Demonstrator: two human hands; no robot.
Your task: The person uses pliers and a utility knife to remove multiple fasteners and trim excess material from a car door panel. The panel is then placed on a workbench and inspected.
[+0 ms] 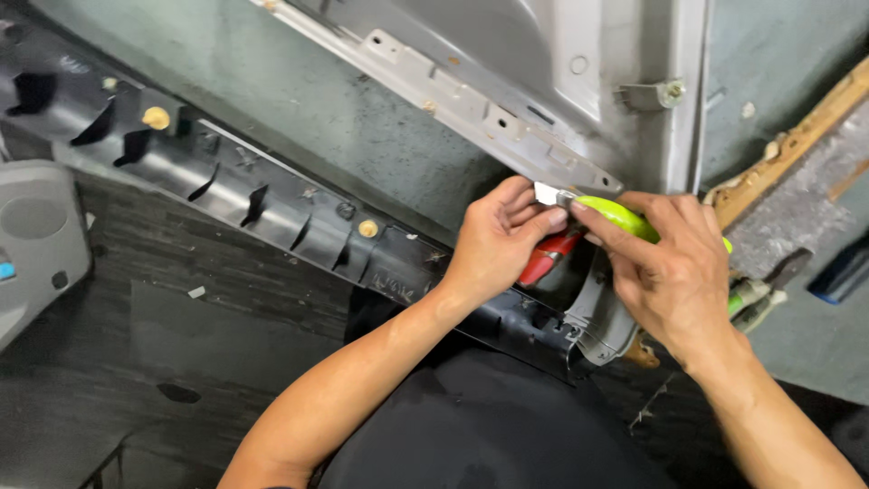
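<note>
Head view: right hand [674, 272] fingers clench a lime-handled tool [615, 215], its metal tip set at the lower edge of the grey metal panel [507, 118]; left hand [498, 237] fingers pinch beside the tip, likely to steady it, over a red part [546, 258]. Count: one tool, one long black trim strip [272, 213], two yellow clips on it [156, 118].

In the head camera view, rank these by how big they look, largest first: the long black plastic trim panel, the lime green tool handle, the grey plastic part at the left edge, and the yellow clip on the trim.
1. Black trim panel, running across the view.
2. Grey plastic part, cut off by the edge, so partly unsure.
3. Lime green tool handle, partly hidden under the right hand.
4. Yellow clip, smallest.
</note>
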